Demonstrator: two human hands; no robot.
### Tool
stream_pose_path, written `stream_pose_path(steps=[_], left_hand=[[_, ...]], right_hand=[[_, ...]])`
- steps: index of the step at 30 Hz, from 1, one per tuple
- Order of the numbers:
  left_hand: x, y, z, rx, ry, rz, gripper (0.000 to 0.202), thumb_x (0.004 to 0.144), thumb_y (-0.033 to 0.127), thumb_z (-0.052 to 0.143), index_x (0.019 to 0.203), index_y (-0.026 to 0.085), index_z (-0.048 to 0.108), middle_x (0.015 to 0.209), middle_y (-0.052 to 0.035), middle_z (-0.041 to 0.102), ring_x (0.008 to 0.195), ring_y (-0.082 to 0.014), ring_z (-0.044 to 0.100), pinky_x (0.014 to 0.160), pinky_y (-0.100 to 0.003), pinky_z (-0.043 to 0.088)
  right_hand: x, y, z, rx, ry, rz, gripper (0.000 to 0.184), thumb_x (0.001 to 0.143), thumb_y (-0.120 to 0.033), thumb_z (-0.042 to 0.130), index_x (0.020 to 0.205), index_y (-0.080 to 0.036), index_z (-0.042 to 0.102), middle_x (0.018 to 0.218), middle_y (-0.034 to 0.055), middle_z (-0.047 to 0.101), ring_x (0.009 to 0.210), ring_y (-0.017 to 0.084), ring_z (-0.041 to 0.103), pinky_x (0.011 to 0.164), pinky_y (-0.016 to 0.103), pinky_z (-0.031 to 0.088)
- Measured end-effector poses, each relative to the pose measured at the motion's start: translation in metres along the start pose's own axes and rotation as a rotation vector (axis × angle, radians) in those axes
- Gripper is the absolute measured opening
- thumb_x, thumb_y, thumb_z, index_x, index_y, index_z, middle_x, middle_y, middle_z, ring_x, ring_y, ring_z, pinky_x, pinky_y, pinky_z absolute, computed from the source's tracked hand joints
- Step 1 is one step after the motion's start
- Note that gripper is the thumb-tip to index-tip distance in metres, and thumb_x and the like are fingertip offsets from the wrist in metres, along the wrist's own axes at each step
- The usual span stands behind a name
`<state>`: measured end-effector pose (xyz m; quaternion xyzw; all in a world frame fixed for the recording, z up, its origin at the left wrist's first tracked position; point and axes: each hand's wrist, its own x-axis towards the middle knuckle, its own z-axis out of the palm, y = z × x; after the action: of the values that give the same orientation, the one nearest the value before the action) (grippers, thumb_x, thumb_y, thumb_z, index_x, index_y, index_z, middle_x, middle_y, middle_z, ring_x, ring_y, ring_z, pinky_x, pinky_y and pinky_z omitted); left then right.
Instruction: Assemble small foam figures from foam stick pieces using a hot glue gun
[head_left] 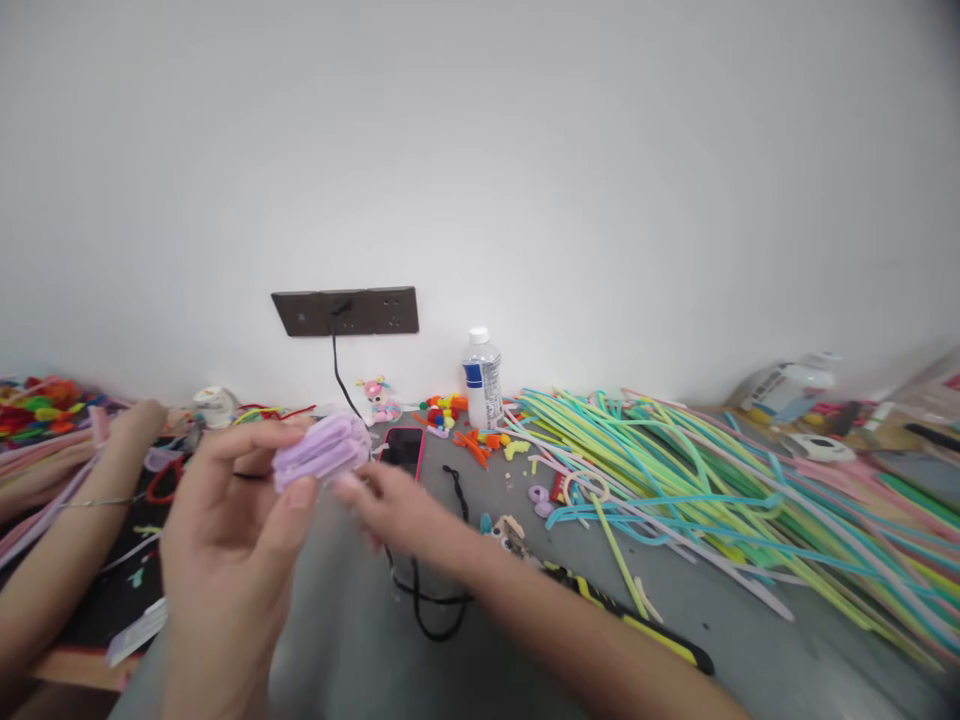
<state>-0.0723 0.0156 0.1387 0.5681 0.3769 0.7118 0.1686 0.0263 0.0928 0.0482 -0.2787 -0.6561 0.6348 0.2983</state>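
My left hand (225,540) is raised at the left of the middle, closed with thumb and fingers pinching a folded bundle of purple pipe cleaners (319,452). The bundle looks like several fuzzy loops pressed side by side. Right at its lower right end is my right hand (394,508), blurred by motion, its fingertips drawn together in a pinch. What those fingertips hold, if anything, cannot be made out. Behind the hands lies a phone with a pink edge (403,450), and a black cable (439,632) loops on the grey table below.
Yellow-and-black-handled pliers (630,612) lie right of my forearm. Long pastel pipe cleaners (675,480) spread across the right side. A bottle (484,378) and a pink figurine (381,400) stand by the wall. At the left, another person's arm (90,520) reaches over a black mat.
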Motion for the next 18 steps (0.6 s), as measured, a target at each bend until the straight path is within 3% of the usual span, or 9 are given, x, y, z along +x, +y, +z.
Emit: stream_pose_path(steps=[2, 4, 6, 8, 11, 13, 18], left_hand=[[0.002, 0.0, 0.004, 0.001, 0.023, 0.017, 0.019, 0.081, 0.025, 0.077, 0.099, 0.027, 0.07, 0.1, -0.0038, 0.068, 0.104, -0.0222, 0.067, 0.085, -0.03, 0.059], [0.004, -0.01, 0.015, 0.025, 0.025, 0.005, 0.019, 0.082, 0.022, 0.075, 0.1, 0.026, 0.069, 0.1, -0.003, 0.068, 0.099, -0.0196, 0.067, 0.086, -0.029, 0.058], [0.004, -0.032, 0.031, 0.039, -0.036, -0.033, 0.018, 0.083, 0.021, 0.073, 0.099, 0.025, 0.067, 0.095, -0.0016, 0.068, 0.088, -0.0167, 0.067, 0.08, -0.027, 0.058], [0.002, -0.063, 0.049, 0.033, -0.098, -0.082, 0.015, 0.081, 0.02, 0.071, 0.095, 0.023, 0.066, 0.091, -0.0012, 0.068, 0.084, -0.0161, 0.067, 0.078, -0.027, 0.056], [-0.006, -0.108, 0.072, 0.08, -0.221, -0.195, 0.014, 0.081, 0.02, 0.068, 0.094, 0.021, 0.065, 0.091, -0.0018, 0.067, 0.082, -0.0155, 0.066, 0.076, -0.026, 0.054], [-0.013, -0.129, 0.082, 0.105, -0.287, -0.215, 0.016, 0.08, 0.019, 0.066, 0.096, 0.021, 0.065, 0.093, -0.0028, 0.067, 0.084, -0.0166, 0.065, 0.078, -0.028, 0.053], [-0.026, -0.146, 0.088, 0.222, -0.38, -0.185, 0.019, 0.079, 0.016, 0.064, 0.097, 0.022, 0.066, 0.096, -0.0038, 0.068, 0.087, -0.0175, 0.065, 0.079, -0.028, 0.052]], right_hand=[[-0.02, -0.013, -0.043, 0.169, 0.104, 0.004, 0.044, 0.089, -0.065, 0.059, 0.095, -0.022, 0.053, 0.06, -0.0063, 0.053, 0.043, 0.011, 0.047, 0.043, 0.024, 0.036], [-0.043, -0.023, -0.084, 0.321, 0.242, -0.06, 0.05, 0.082, -0.068, 0.066, 0.095, -0.022, 0.054, 0.061, -0.0067, 0.052, 0.043, 0.009, 0.041, 0.043, 0.022, 0.031], [-0.064, -0.025, -0.116, 0.428, 0.304, -0.105, 0.05, 0.078, -0.068, 0.071, 0.085, -0.022, 0.054, 0.058, -0.0084, 0.047, 0.042, 0.006, 0.031, 0.043, 0.022, 0.027], [-0.082, -0.021, -0.141, 0.469, 0.286, -0.09, 0.054, 0.079, -0.072, 0.068, 0.069, -0.022, 0.048, 0.052, -0.0086, 0.039, 0.041, 0.007, 0.022, 0.042, 0.023, 0.021], [-0.099, -0.007, -0.162, 0.466, 0.245, -0.037, 0.061, 0.083, -0.078, 0.055, 0.058, -0.025, 0.039, 0.042, -0.0086, 0.027, 0.039, 0.009, 0.014, 0.04, 0.025, 0.017], [-0.106, 0.003, -0.168, 0.479, 0.263, -0.021, 0.059, 0.085, -0.078, 0.051, 0.06, -0.025, 0.04, 0.042, -0.0096, 0.025, 0.036, 0.008, 0.011, 0.039, 0.026, 0.016], [-0.118, 0.013, -0.171, 0.519, 0.217, 0.019, 0.052, 0.088, -0.073, 0.053, 0.089, -0.021, 0.058, 0.046, -0.0108, 0.036, 0.027, 0.006, 0.017, 0.035, 0.024, 0.012]])
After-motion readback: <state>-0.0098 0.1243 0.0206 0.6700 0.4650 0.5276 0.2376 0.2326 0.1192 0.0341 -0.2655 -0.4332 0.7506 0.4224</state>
